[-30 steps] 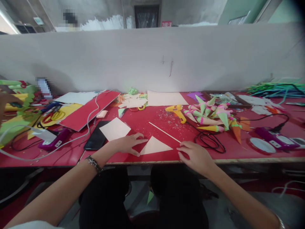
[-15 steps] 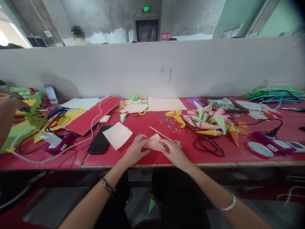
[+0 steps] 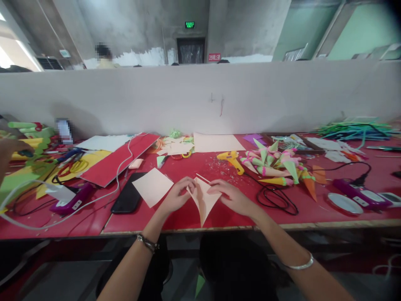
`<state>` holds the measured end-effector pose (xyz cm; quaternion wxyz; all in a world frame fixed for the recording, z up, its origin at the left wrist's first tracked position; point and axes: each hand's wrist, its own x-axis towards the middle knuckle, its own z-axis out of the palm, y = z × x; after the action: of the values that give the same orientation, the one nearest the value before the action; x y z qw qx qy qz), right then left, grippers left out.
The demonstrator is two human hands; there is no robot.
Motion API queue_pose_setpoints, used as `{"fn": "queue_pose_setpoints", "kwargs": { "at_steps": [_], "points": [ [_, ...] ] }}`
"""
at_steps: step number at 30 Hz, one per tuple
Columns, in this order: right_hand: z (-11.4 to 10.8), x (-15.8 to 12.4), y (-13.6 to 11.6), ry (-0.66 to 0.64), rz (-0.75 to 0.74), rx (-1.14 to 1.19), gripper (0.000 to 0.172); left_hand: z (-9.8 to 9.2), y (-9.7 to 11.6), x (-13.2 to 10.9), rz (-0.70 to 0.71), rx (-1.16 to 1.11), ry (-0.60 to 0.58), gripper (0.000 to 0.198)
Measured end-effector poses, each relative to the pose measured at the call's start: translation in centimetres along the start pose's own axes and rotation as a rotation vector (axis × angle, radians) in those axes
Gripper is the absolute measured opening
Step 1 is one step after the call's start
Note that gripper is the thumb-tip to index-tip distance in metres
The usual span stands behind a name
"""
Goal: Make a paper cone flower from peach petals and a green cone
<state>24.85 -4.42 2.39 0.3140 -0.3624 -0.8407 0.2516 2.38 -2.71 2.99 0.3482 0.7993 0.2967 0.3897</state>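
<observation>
My left hand (image 3: pixel 176 195) and my right hand (image 3: pixel 230 195) both pinch a pale peach paper triangle (image 3: pixel 205 202) and hold it just above the red table (image 3: pixel 282 213), its point hanging down toward the front edge. The left fingers grip its upper left corner, the right fingers its upper right edge. A thin wooden stick (image 3: pixel 203 178) lies on the table right behind the paper. A square of the same peach paper (image 3: pixel 152 186) lies flat to the left of my left hand, partly over a black phone (image 3: pixel 125 199).
A yellow glue gun (image 3: pixel 232 159) and a pile of coloured paper cones (image 3: pixel 275 161) sit right of centre, with a black cable (image 3: pixel 275 196) looping near my right hand. Purple devices (image 3: pixel 357 190) (image 3: pixel 73 200), a peach sheet (image 3: pixel 216 143), scissors and scraps lie around. A grey partition (image 3: pixel 200 96) backs the table.
The triangle lay flat under my left hand a second ago. Both hands closed on it, lifted it off the table and turned it so its point hangs down.
</observation>
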Motion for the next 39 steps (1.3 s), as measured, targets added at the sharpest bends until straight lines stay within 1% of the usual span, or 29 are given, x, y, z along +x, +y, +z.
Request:
{"fn": "queue_pose_setpoints", "kwargs": {
  "at_steps": [3, 4, 8, 10, 13, 15, 16, 18, 20, 21, 23, 25, 26, 28, 30, 32, 34, 36, 39],
  "points": [
    [0.7, 0.4, 0.0, 0.082, 0.051, 0.140, 0.014, -0.1, -0.4, 0.3, -0.022, -0.081, -0.020, 0.009],
    [1.0, 0.6, 0.0, 0.125, 0.073, 0.188, 0.011, -0.2, -0.5, 0.3, -0.026, -0.086, -0.028, 0.010],
    [2.1, 0.6, 0.5, 0.268, 0.226, 0.363, 0.016, -0.1, -0.7, 0.1, -0.084, 0.020, -0.024, 0.014],
    [2.6, 0.6, 0.9, 0.311, 0.309, 0.414, 0.019, 0.0, -0.8, 0.0, -0.140, 0.069, 0.019, 0.017],
    [3.1, 0.6, 1.3, 0.402, 0.370, 0.475, 0.021, 0.2, -1.0, -0.3, -0.210, 0.048, 0.175, 0.018],
    [3.2, 0.9, 1.2, 0.461, 0.374, 0.508, 0.019, 0.5, -1.0, -0.3, -0.264, -0.055, 0.309, 0.018],
    [3.2, 1.2, 1.0, 0.474, 0.370, 0.519, 0.018, 0.7, -0.9, -0.3, -0.299, -0.138, 0.376, 0.019],
    [3.0, 1.7, 0.7, 0.463, 0.352, 0.532, 0.017, 1.2, -0.9, -0.2, -0.378, -0.347, 0.496, 0.027],
    [2.9, 2.3, 0.4, 0.429, 0.328, 0.550, 0.016, 1.8, -0.8, -0.1, -0.457, -0.552, 0.575, 0.037],
    [2.8, 2.5, 0.3, 0.406, 0.317, 0.564, 0.015, 2.0, -0.8, 0.0, -0.492, -0.627, 0.577, 0.037],
    [2.8, 2.9, 0.3, 0.367, 0.303, 0.596, 0.014, 2.5, -0.9, 0.0, -0.552, -0.691, 0.523, 0.030],
    [2.9, 3.1, 0.3, 0.344, 0.306, 0.626, 0.014, 2.7, -1.0, -0.1, -0.600, -0.641, 0.488, 0.027],
    [3.0, 3.2, 0.2, 0.345, 0.315, 0.642, 0.014, 2.8, -1.1, -0.1, -0.617, -0.602, 0.492, 0.028],
    [3.3, 3.3, 0.1, 0.390, 0.348, 0.685, 0.019, 2.8, -1.2, -0.1, -0.634, -0.560, 0.540, 0.030],
    [3.6, 3.5, -0.3, 0.468, 0.389, 0.742, 0.030, 2.8, -1.2, 0.0, -0.622, -0.595, 0.591, 0.029],
    [3.8, 3.7, -1.0, 0.514, 0.409, 0.796, 0.034, 2.8, -0.9, 0.2, -0.599, -0.638, 0.638, 0.029],
    [3.8, 3.9, -1.8, 0.497, 0.414, 0.820, 0.028, 2.9, -0.4, 0.4, -0.579, -0.625, 0.651, 0.028],
    [3.7, 4.1, -2.6, 0.476, 0.431, 0.798, 0.020, 3.0, 0.1, 0.5, -0.563, -0.547, 0.621, 0.028],
    [3.7, 4.3, -3.5, 0.496, 0.458, 0.754, 0.020, 2.8, 0.4, 0.4, -0.519, -0.398, 0.569, 0.026]
  ]
}}
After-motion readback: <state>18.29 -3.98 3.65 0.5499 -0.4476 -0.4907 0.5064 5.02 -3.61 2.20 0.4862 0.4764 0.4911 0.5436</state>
